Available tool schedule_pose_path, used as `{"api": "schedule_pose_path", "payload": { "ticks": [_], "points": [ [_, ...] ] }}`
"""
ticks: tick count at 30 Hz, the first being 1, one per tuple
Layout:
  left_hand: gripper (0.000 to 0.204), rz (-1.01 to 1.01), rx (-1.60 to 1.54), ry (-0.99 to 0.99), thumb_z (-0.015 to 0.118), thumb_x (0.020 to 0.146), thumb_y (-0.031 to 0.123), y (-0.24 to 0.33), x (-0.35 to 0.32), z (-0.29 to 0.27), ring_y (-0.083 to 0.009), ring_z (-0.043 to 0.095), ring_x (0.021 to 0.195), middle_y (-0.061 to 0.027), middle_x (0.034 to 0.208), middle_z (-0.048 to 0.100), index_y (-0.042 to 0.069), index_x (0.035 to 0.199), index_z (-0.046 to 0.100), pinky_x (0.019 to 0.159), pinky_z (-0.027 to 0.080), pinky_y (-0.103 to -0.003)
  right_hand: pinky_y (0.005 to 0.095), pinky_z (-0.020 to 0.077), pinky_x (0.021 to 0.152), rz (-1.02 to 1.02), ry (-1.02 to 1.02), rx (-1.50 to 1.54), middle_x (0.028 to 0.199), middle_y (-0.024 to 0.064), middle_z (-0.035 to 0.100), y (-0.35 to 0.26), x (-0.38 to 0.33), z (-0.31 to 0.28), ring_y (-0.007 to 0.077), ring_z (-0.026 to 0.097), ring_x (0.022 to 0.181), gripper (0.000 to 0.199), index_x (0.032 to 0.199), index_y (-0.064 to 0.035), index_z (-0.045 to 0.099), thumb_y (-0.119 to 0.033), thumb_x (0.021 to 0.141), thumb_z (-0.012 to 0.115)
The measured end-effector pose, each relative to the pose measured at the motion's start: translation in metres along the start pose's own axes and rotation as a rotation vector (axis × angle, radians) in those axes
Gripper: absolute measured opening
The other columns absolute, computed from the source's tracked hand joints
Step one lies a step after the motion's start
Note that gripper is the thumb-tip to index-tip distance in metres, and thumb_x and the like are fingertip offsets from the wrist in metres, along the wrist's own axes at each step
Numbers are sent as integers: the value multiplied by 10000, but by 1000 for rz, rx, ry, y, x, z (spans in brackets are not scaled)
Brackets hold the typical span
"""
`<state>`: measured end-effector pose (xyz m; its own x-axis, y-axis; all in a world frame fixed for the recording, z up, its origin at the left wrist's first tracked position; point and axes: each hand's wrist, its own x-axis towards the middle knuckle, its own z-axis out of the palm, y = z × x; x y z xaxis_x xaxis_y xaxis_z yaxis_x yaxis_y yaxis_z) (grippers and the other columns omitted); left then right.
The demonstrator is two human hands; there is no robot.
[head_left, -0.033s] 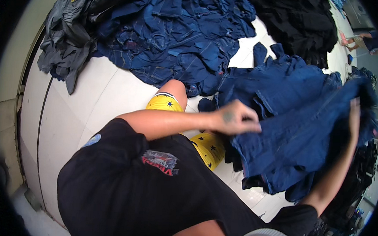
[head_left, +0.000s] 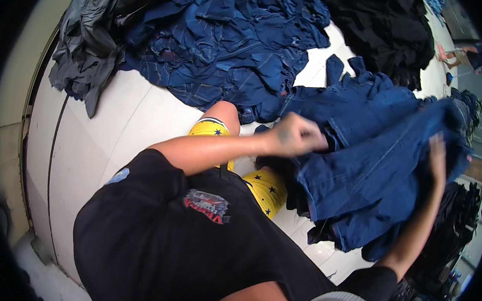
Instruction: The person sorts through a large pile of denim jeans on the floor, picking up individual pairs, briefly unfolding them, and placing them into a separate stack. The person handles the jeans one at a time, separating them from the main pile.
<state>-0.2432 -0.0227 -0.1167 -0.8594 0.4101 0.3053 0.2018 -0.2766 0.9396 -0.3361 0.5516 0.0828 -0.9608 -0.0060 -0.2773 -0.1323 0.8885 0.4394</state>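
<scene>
A dark blue denim garment (head_left: 372, 169) with a long seam lies spread before me at the right, on top of other denim clothes (head_left: 360, 100). Curled and blurred, my left hand (head_left: 297, 136) hovers by the garment's near-left edge. Its fingertips are smeared, and I cannot make out what is in them, if anything. On the garment's right side, my right hand (head_left: 438, 160) has its fingers stretched out against the cloth, blurred by motion.
A large heap of blue denim (head_left: 230, 56) lies ahead, with grey clothes (head_left: 87, 42) on its left and black clothes (head_left: 380, 32) at the far right. More dark clothes (head_left: 451, 229) lie beyond my right arm. Pale floor tiles (head_left: 128, 105) show between heaps. Another person (head_left: 473, 57) is at the far right.
My left hand has moved up and slightly left, away from the garment's edge. My right hand has come left and down, and the garment's far right part has shifted toward me.
</scene>
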Motion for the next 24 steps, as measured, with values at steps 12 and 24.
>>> {"api": "schedule_pose_path", "payload": {
  "ticks": [12, 24],
  "points": [
    [1113, -1336, 838, 288, 908, 792, 554, -287, -25, -155, -450, 509, 1478, -284, 1603, 509, -47, 1581, 404, 1220, 423, -505, 562, 442, 1210, 62, 499, 1455, 1513, 244, 602, -249, -283, -94, 417, 582, 1406, 648, 1535, 38, 534, -438, 1101, 604],
    [531, -481, -199, 335, 864, 939, 364, 63, 8, -159, -209, 767, 913, -135, 1099, 778, -59, 1224, 717, 866, 638, -342, 476, 417, 1222, -283, 547, 1299, 1663, 268, 424, -505, -225, -67, 444, 486, 1498, 849, 1587, -44, 499, -189, 852, 899]
  ]
}}
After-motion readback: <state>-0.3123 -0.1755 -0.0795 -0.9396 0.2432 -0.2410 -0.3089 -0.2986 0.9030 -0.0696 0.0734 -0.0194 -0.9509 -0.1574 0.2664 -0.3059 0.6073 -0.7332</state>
